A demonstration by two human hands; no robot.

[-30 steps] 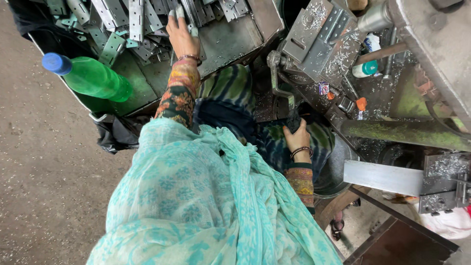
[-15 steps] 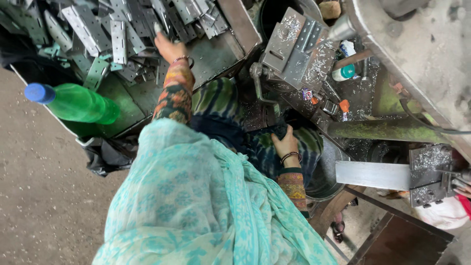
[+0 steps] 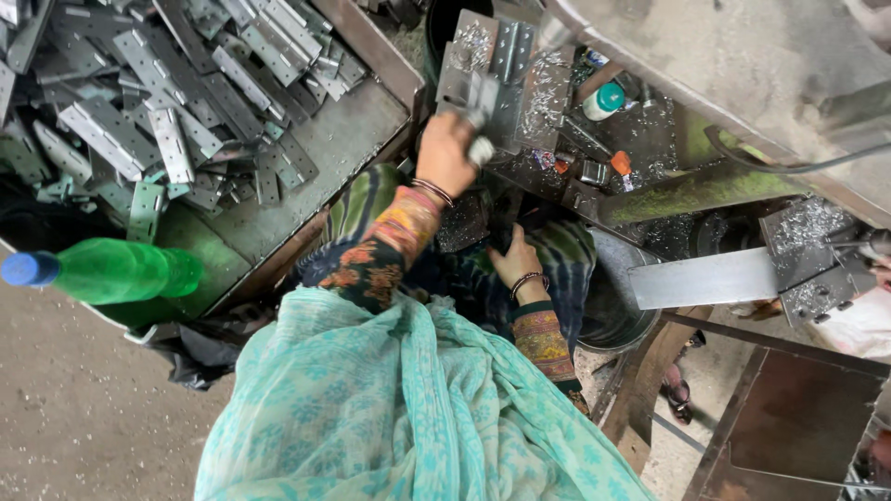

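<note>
Up at twelve o'clock, the left hand [image 3: 447, 153] is clenched around a small metal piece [image 3: 481, 148], holding it against the shaving-covered metal block [image 3: 501, 79] of the machine. Lower, near the centre, the right hand [image 3: 516, 263] rests with fingers spread loosely on the striped lap, grasping nothing I can make out. At ten o'clock a tray [image 3: 362, 116] holds a heap of flat metal hinges [image 3: 167, 88]. At nine o'clock a green bottle [image 3: 111, 272] lies on its side at the tray's edge.
</note>
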